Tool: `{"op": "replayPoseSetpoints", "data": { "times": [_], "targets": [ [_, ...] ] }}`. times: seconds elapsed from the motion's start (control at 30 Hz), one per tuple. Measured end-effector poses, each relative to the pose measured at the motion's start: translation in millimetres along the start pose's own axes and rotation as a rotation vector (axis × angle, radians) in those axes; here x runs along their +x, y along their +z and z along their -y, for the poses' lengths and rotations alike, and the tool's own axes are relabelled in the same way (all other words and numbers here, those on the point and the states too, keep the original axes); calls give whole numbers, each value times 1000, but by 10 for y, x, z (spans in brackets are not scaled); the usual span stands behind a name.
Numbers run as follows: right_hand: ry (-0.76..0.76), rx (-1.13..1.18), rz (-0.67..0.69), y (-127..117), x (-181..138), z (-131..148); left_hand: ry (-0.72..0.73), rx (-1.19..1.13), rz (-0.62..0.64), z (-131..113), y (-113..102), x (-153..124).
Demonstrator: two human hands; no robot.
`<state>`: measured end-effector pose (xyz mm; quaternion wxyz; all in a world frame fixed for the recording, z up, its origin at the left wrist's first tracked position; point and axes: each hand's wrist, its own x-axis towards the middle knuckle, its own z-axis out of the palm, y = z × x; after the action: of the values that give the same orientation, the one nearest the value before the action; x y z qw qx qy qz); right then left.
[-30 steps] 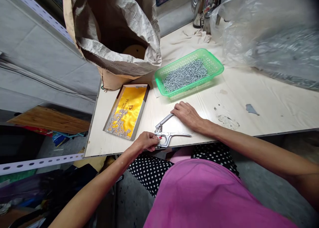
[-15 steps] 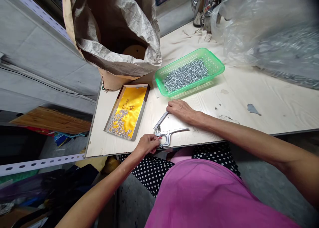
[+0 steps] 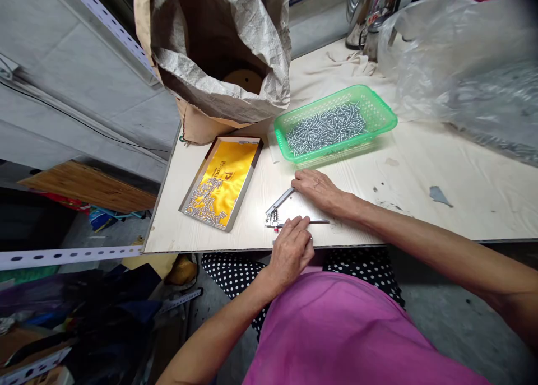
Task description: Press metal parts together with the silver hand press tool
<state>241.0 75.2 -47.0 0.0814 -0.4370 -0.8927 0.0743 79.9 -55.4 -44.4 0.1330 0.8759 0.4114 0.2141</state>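
Note:
A pair of grey spring-loaded hand pliers [image 3: 275,214] lies on the table near its front edge, the two arms spread apart. Closed around the end of the upper handle is my right hand [image 3: 318,189]. My left hand [image 3: 292,249] rests over the lower jaw and handle, its fingers bent on them and hiding much of that part. A small red bit shows by the jaw, too small to name. Left of the pliers, a shallow box [image 3: 235,205] with a yellow lining holds small silvery metal pieces [image 3: 205,203]. More such pieces [image 3: 328,128] fill a green basket [image 3: 380,127] beyond my right hand.
A large open woven sack [image 3: 235,102] stands behind the box. At the back are a metal kettle [image 3: 362,23] and a pale cloth [image 3: 336,71]. A clear plastic bag [image 3: 441,54] covers the table's right rear. The table's front edge runs close to my body.
My left hand has moved right, from the tip of the pliers' jaw onto the lower handle. My right hand stays on the upper handle. The whole view has shifted slightly.

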Motion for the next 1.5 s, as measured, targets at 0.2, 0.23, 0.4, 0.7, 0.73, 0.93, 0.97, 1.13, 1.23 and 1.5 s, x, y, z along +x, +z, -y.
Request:
{"op": "replayPoseSetpoints", "data": {
  "times": [0.2, 0.23, 0.4, 0.7, 0.73, 0.93, 0.97, 1.13, 1.23, 1.5],
  "targets": [
    [-43, -3, 8, -14, 101, -123, -52, -49, -77, -27, 67, -41],
    [-44, 7, 8, -21, 117, -122, -57, -53, -83, -37, 73, -43],
    [42, 27, 4, -72, 35, 20, -123, -197, -69, -21, -52, -15],
    [-85, 292, -70, 76, -683, 293, -929, -507, 0, 489, -506, -91],
    [-82, 301, -86, 101, -728, 310, -977, -542, 42, 530, -500, -107],
    [-53, 257, -147, 174, -796, 365, -1068, -621, 184, 579, -484, -106],
    [-45, 250, -151, 181, -793, 368, -1065, -617, 207, 578, -491, -97],
    [-25, 226, -172, 234, -796, 375, -1045, -538, 306, 598, -524, -65],
    [-26, 231, -187, 260, -805, 375, -1050, -481, 370, 606, -553, -30],
    [-32, 224, -193, 282, -801, 362, -1117, -493, 529, 597, -617, 125]
  ]
}}
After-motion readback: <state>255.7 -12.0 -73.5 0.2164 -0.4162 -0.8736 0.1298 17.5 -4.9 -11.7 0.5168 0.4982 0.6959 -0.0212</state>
